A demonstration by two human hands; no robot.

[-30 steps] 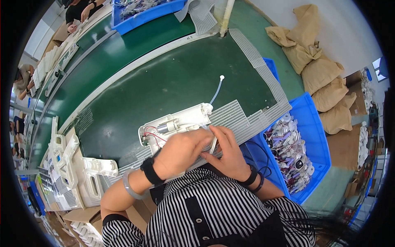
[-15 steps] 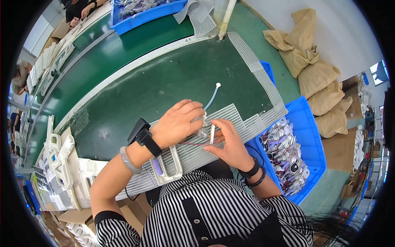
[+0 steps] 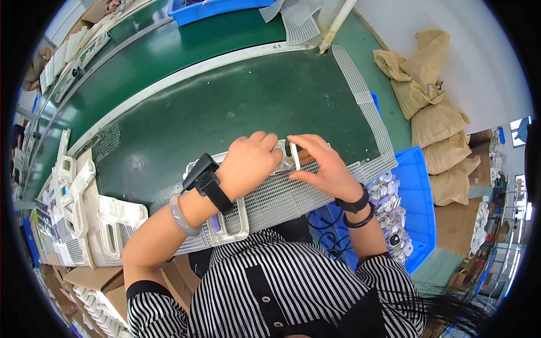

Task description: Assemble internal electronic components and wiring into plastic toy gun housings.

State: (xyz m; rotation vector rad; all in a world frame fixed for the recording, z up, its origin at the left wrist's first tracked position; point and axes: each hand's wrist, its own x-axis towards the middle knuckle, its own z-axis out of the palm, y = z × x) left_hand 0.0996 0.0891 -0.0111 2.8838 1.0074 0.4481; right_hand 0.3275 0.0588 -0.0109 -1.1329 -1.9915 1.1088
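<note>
My right hand [image 3: 322,161] pinches a thin white strip-like piece [image 3: 296,156] between thumb and fingers, on edge. Close on its left, my left hand [image 3: 252,163] is closed, fingers curled down over a white plastic frame [image 3: 243,225]; what the fingertips grip is hidden. The frame lies across the table edge near my body, with an oblong opening and a purple piece [image 3: 215,223] beside it. Between the two hands, small whitish parts [image 3: 286,163] show, too small to name. Beneath lies a perforated grey mat [image 3: 282,197].
At right, a blue bin [image 3: 420,208] holds many small white parts with wires. More white frames [image 3: 118,219] lie at left. The green table [image 3: 225,107] stretches ahead to another blue bin [image 3: 225,10]. Brown sacks [image 3: 437,124] line the wall.
The pale blue tube with a white tip, earlier lying beyond my hands, is out of sight. My right hand has moved slightly up with the white piece. The whole view has shifted.
</note>
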